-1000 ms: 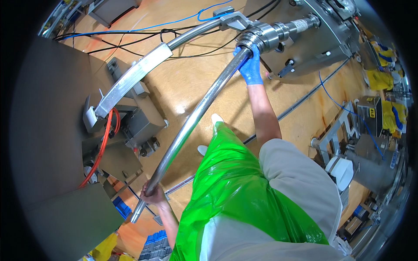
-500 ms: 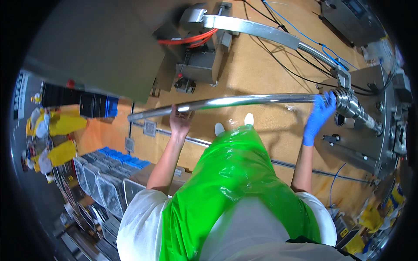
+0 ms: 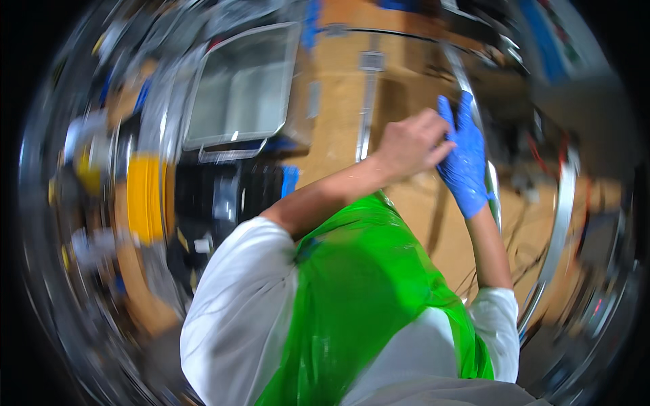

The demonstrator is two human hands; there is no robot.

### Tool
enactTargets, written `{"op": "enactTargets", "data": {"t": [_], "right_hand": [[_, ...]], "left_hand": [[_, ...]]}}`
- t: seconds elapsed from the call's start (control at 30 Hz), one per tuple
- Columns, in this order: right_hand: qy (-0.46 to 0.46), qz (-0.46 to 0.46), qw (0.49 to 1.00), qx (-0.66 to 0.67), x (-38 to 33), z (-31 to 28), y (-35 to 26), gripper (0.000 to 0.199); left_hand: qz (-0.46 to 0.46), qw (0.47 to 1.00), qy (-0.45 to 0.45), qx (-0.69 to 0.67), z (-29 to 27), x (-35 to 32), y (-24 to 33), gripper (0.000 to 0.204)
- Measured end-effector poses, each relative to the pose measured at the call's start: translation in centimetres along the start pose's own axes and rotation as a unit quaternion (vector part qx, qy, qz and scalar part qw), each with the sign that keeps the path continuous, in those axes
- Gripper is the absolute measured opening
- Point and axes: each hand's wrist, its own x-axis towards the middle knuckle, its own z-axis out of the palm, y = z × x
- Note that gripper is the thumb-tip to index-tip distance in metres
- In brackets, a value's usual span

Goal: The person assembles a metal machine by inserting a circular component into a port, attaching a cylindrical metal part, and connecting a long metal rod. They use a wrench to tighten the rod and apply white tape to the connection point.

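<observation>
Both my hands are raised close together in front of my green apron [image 3: 359, 271]. My bare left hand [image 3: 414, 143] has its fingers curled, with the fingertips and thumb against the thumb side of my right hand. Whether they pinch anything is blurred. My right hand [image 3: 466, 159], in a blue glove, has its fingers stretched out and split apart, holding nothing. Behind the gloved hand runs a long shiny metal pipe [image 3: 493, 181], partly hidden by it; its far part shows beyond the fingertips.
A large grey tub [image 3: 290, 84] stands at the far left, near black crates [image 3: 213, 196] and a yellow stack [image 3: 147, 196]. A curved metal arm [image 3: 565, 203] bends along the right. A metal strip [image 3: 365, 125] crosses the tan floor. Motion smears the outer parts.
My view has turned toward the left, where the tub and crates stand. Both hands have let go of the pipe and come together, the left moving across to the right.
</observation>
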Motion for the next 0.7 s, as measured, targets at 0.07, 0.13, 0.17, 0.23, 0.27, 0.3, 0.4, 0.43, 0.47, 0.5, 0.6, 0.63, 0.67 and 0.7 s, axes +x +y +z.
{"op": "enactTargets", "data": {"t": [0.07,0.13,0.17,0.23,0.27,0.3,0.4,0.43,0.47,0.5,0.6,0.63,0.67,0.7], "right_hand": [[-0.056,-0.045,0.997,0.013,0.8,2.1,-4.5,0.069],[-0.115,-0.092,0.987,0.065,1.3,5.1,-8.9,0.069],[-0.116,-0.134,0.983,0.057,1.2,6.8,-11.0,0.068],[-0.139,-0.204,0.969,0.023,1.5,9.8,-15.0,0.065],[-0.147,-0.251,0.956,0.039,1.7,8.7,-14.3,0.065],[-0.150,-0.276,0.948,0.042,2.0,9.9,-16.0,0.065],[-0.204,-0.352,0.913,0.041,2.8,13.8,-19.1,0.037],[-0.229,-0.374,0.898,0.040,3.3,15.1,-19.7,0.026],[-0.255,-0.394,0.882,0.041,3.8,16.0,-20.6,0.020],[-0.277,-0.379,0.882,0.047,3.9,16.3,-22.1,0.020],[-0.325,-0.341,0.879,0.069,4.1,17.8,-26.7,0.032],[-0.329,-0.333,0.880,0.074,4.6,18.9,-27.3,0.033],[-0.332,-0.327,0.881,0.080,5.3,20.2,-27.9,0.034],[-0.315,-0.315,0.890,0.099,5.4,21.4,-28.1,0.030]], "left_hand": [[-0.047,0.998,0.027,0.013,-2.5,-3.8,-1.8,0.021],[-0.129,0.988,0.015,0.083,-5.1,-7.4,-3.4,0.017],[-0.163,0.981,0.006,0.106,-6.3,-9.1,-4.5,0.016],[-0.229,0.964,0.009,0.133,-8.7,-12.5,-7.0,0.014],[-0.267,0.952,0.022,0.147,-8.0,-12.0,-4.9,0.013],[-0.285,0.947,0.027,0.146,-9.0,-13.3,-5.7,0.013],[-0.329,0.941,0.045,0.060,-12.7,-16.9,-7.6,0.012],[-0.341,0.938,0.058,0.032,-13.9,-17.8,-8.6,0.013],[-0.353,0.933,0.068,0.005,-14.8,-18.9,-9.9,0.015],[-0.364,0.928,0.078,-0.026,-15.5,-20.3,-11.5,0.016],[-0.455,0.858,0.174,-0.164,-16.9,-27.5,-19.8,0.022],[-0.499,0.804,0.218,-0.237,-17.6,-30.8,-23.4,0.024],[-0.538,0.766,0.282,-0.212,-18.1,-34.7,-27.0,0.023],[-0.545,0.755,0.327,-0.161,-18.6,-39.6,-31.3,0.024]]}}
